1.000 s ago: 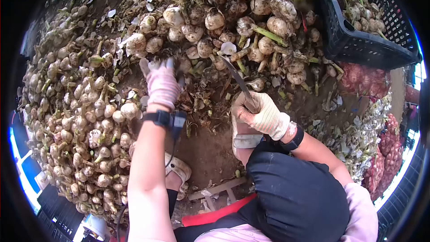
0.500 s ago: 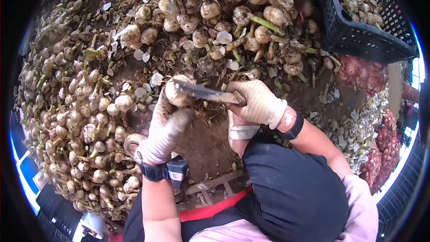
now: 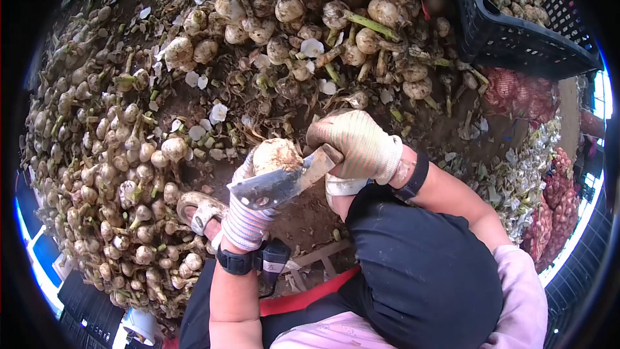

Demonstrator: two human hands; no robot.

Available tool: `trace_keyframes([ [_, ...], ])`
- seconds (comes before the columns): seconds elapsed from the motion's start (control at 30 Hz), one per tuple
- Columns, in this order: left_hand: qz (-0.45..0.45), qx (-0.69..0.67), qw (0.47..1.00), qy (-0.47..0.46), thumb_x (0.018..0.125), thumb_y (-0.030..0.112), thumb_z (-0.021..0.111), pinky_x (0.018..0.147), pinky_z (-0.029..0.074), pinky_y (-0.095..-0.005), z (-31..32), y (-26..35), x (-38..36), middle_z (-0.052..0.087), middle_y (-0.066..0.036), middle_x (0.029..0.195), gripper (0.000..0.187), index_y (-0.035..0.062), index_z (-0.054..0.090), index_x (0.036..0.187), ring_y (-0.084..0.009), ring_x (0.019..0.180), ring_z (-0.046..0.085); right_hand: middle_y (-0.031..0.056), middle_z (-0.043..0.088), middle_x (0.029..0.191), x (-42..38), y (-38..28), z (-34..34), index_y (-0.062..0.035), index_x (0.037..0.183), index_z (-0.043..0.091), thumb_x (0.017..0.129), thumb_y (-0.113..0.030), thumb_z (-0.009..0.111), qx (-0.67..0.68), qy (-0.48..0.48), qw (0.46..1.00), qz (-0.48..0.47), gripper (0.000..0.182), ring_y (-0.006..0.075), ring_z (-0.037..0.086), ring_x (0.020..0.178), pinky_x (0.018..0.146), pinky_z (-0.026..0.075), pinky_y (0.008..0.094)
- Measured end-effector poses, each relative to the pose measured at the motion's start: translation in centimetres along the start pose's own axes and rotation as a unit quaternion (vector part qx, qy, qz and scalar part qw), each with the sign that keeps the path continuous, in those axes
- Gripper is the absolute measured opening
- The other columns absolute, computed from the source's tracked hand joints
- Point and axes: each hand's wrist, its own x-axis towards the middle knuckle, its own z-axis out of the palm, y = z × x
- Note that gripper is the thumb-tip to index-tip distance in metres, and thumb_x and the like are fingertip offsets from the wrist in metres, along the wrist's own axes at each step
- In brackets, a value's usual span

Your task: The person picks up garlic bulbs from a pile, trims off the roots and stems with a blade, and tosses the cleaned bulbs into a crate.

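Note:
My left hand (image 3: 248,210), in a striped, dirty glove, is wrapped round a garlic bulb (image 3: 274,155), whose brown root side shows at the right. My right hand (image 3: 356,142), also gloved, is closed on the handle of a knife (image 3: 268,189). The wide, dark blade reaches to the left across the lower side of the bulb and in front of my left hand. Whether its edge touches the bulb, I cannot tell.
Loose garlic bulbs (image 3: 145,152) cover the ground at the left, and bulbs with stalks (image 3: 384,13) lie ahead. A black crate (image 3: 516,45) of garlic stands at the upper right, near red net bags (image 3: 520,95). Peelings (image 3: 516,184) lie at the right.
The knife blade has swung down from the top of the bulb to its lower side. My left hand has turned the bulb, so its root side shows. The view has shifted slightly.

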Motion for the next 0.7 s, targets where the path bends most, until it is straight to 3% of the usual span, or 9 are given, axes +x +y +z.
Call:
trace_keyframes([
  [0.17, -0.013, 0.067, 0.994, -0.091, 0.071, 0.008, 0.070, 0.079, 0.049, -0.0275, -0.7, -1.4, -0.5, 0.063, -0.006, 0.099, 0.048, -0.0003, 0.050, 0.114, -0.0142, 0.088, 0.060, 0.0095, 0.060, 0.072, -0.4, 1.6, 0.6, -0.0078, 0.081, 0.059, 0.059, -0.014, 0.070, 0.002, 0.004, 0.999, -0.038, 0.026, 0.0315, 0.059, 0.070, 0.061, 0.047, 0.0376],
  [0.2, 0.107, 0.241, 0.954, -0.141, 0.075, 0.015, 0.067, 0.078, 0.048, -0.0276, -0.7, 0.0, -0.2, 0.063, -0.009, 0.098, 0.045, -0.0001, 0.051, 0.114, -0.0148, 0.088, 0.061, 0.0103, 0.060, 0.072, -0.5, 2.3, 0.6, -0.0069, 0.081, 0.059, 0.060, -0.013, 0.068, 0.005, 0.012, 1.000, 0.001, 0.024, 0.0309, 0.059, 0.067, 0.059, 0.047, 0.0368],
  [0.23, -0.066, -0.042, 0.992, -0.102, 0.070, 0.021, 0.070, 0.078, 0.048, -0.0279, -0.3, -0.2, -1.0, 0.064, -0.010, 0.097, 0.050, 0.0020, 0.052, 0.112, -0.0156, 0.088, 0.061, 0.0110, 0.060, 0.071, -0.5, 3.4, 0.7, -0.0059, 0.081, 0.058, 0.061, -0.013, 0.067, 0.009, 0.020, 0.999, 0.038, 0.023, 0.0304, 0.060, 0.065, 0.058, 0.047, 0.0361],
  [0.3, 0.167, 0.118, 0.957, -0.207, 0.065, 0.023, 0.072, 0.080, 0.047, -0.0290, 0.1, 1.6, -2.3, 0.064, -0.009, 0.095, 0.053, 0.0038, 0.053, 0.111, -0.0165, 0.087, 0.061, 0.0111, 0.059, 0.065, -1.9, 7.9, 1.4, -0.0025, 0.078, 0.058, 0.070, -0.007, 0.061, 0.088, 0.070, 0.985, 0.129, 0.010, 0.0192, 0.057, 0.055, 0.054, 0.046, 0.0291],
  [0.33, 0.068, 0.113, 0.969, -0.207, 0.065, 0.024, 0.071, 0.081, 0.046, -0.0286, 0.3, 2.9, -2.4, 0.063, -0.006, 0.095, 0.053, 0.0049, 0.054, 0.111, -0.0166, 0.088, 0.061, 0.0123, 0.060, 0.069, -2.2, 6.6, 0.0, -0.0041, 0.081, 0.059, 0.069, -0.009, 0.063, 0.062, 0.060, 0.984, 0.157, 0.014, 0.0227, 0.059, 0.060, 0.057, 0.047, 0.0311],
  [0.43, -0.005, -0.185, 0.983, 0.003, 0.073, 0.026, 0.066, 0.080, 0.048, -0.0296, -0.3, 1.4, -1.6, 0.059, -0.007, 0.102, 0.050, 0.0030, 0.048, 0.114, -0.0170, 0.091, 0.059, 0.0117, 0.061, 0.072, -3.6, 4.9, -0.4, -0.0041, 0.086, 0.060, 0.071, -0.008, 0.064, 0.153, 0.114, 0.967, 0.170, 0.016, 0.0207, 0.060, 0.066, 0.062, 0.047, 0.0297],
  [0.5, 0.057, -0.251, 0.962, -0.093, 0.074, 0.036, 0.069, 0.081, 0.048, -0.0311, -1.9, 0.5, 0.3, 0.056, -0.010, 0.106, 0.063, 0.0010, 0.044, 0.120, -0.0170, 0.092, 0.057, 0.0074, 0.061, 0.074, -3.6, 3.7, -0.1, -0.0027, 0.085, 0.059, 0.073, -0.009, 0.064, 0.198, 0.106, 0.960, 0.168, 0.015, 0.0147, 0.057, 0.068, 0.065, 0.046, 0.0281],
  [0.57, 0.084, -0.228, 0.970, -0.022, 0.071, 0.034, 0.070, 0.082, 0.047, -0.0327, -1.6, 0.7, 0.6, 0.056, -0.012, 0.105, 0.066, 0.0011, 0.043, 0.122, -0.0205, 0.091, 0.058, 0.0033, 0.060, 0.074, -3.3, 2.7, 0.9, -0.0034, 0.084, 0.059, 0.074, -0.010, 0.063, 0.334, 0.103, 0.917, 0.192, 0.013, 0.0115, 0.055, 0.071, 0.067, 0.046, 0.0279],
  [0.7, 0.102, -0.394, 0.910, 0.074, 0.064, 0.021, 0.065, 0.083, 0.046, -0.0355, 0.7, 3.0, 1.0, 0.053, -0.015, 0.101, 0.060, -0.0023, 0.044, 0.116, -0.0292, 0.098, 0.051, 0.0014, 0.054, 0.066, -2.6, 1.7, 1.5, -0.0046, 0.075, 0.058, 0.075, -0.012, 0.062, 0.250, 0.061, 0.958, 0.127, 0.009, 0.0122, 0.053, 0.065, 0.060, 0.044, 0.0279],
])
